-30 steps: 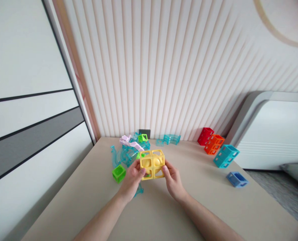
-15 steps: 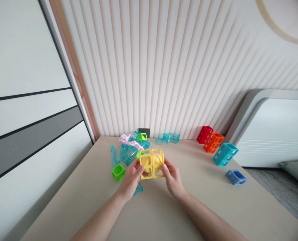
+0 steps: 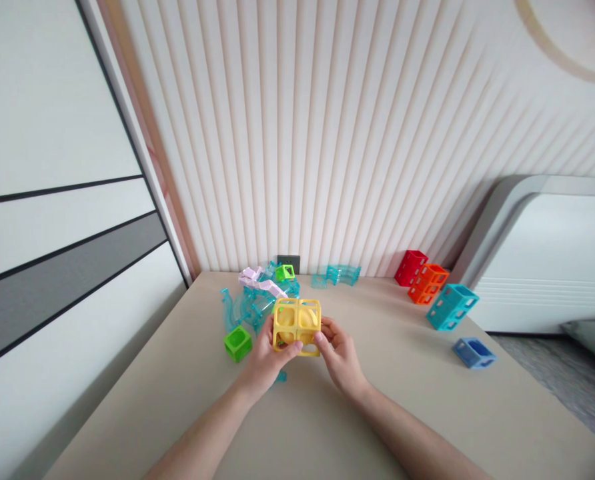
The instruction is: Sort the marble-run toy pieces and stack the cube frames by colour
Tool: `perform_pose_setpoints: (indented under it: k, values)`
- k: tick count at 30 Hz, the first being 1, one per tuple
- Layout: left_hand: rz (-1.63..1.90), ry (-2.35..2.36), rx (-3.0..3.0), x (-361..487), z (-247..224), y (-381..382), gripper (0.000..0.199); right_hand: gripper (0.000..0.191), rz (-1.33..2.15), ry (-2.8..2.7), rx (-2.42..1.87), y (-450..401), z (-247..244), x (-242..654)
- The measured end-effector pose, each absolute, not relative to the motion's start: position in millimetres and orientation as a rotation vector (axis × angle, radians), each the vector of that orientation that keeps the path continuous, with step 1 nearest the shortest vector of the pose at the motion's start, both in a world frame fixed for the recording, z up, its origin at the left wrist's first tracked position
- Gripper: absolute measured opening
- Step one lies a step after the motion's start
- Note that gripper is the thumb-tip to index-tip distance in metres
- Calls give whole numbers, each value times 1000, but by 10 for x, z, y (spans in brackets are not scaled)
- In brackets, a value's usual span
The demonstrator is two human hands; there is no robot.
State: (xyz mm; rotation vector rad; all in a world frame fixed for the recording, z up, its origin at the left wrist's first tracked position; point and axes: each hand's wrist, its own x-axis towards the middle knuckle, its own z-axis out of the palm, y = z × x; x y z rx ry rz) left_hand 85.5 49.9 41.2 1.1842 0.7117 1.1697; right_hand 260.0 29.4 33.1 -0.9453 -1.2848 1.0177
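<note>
Two joined yellow cube frames [image 3: 297,327] are held above the table, side by side. My left hand [image 3: 268,357] grips their left side, its thumb across the lower front. On the right side, my right hand [image 3: 341,353] holds them with thumb and fingers. A green cube [image 3: 238,343] lies left of my left hand. Behind the yellow cubes is a heap of clear teal track pieces [image 3: 250,307] with a lilac piece [image 3: 262,283] and a small green cube [image 3: 284,272] on it. Part of a teal piece [image 3: 281,377] shows below my left hand.
Along the right of the table [image 3: 387,413] stand a red block stack [image 3: 410,268], an orange stack [image 3: 427,283], a teal stack [image 3: 451,307] and a blue cube [image 3: 473,353]. More clear teal pieces [image 3: 343,274] lie by the ribbed wall [image 3: 317,133].
The yellow cubes have shifted slightly left and tilted. My left thumb has slid from their left edge to the lower middle, and my right hand has moved a little left with them.
</note>
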Motion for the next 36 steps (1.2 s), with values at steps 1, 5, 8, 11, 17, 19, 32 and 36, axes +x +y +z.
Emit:
perform_pose_setpoints:
  k: [1, 5, 8, 11, 17, 19, 32, 36]
  values:
    - [1173, 714, 1182, 858, 404, 499, 54, 46, 1018, -1283, -953, 294, 330, 2598]
    - [1183, 743, 1174, 877, 360, 511, 53, 46, 1047, -1257, -962, 304, 324, 2581]
    - [1206, 777, 1174, 889, 334, 521, 58, 47, 1085, -1204, -978, 321, 342, 2566]
    - [1221, 691, 1154, 898, 324, 505, 89, 51, 1057, -1167, -1047, 343, 373, 2566]
    - [1213, 644, 1277, 911, 254, 474, 105, 57, 1048, -1183, -1034, 351, 425, 2561]
    - [1233, 693, 1329, 901, 206, 491, 93, 59, 1083, -1196, -979, 336, 446, 2548]
    - [1499, 951, 1701, 815, 252, 526, 84, 57, 1135, -1230, -899, 285, 478, 2539]
    - [1536, 947, 1749, 794, 300, 508, 79, 53, 1145, -1249, -864, 270, 475, 2544]
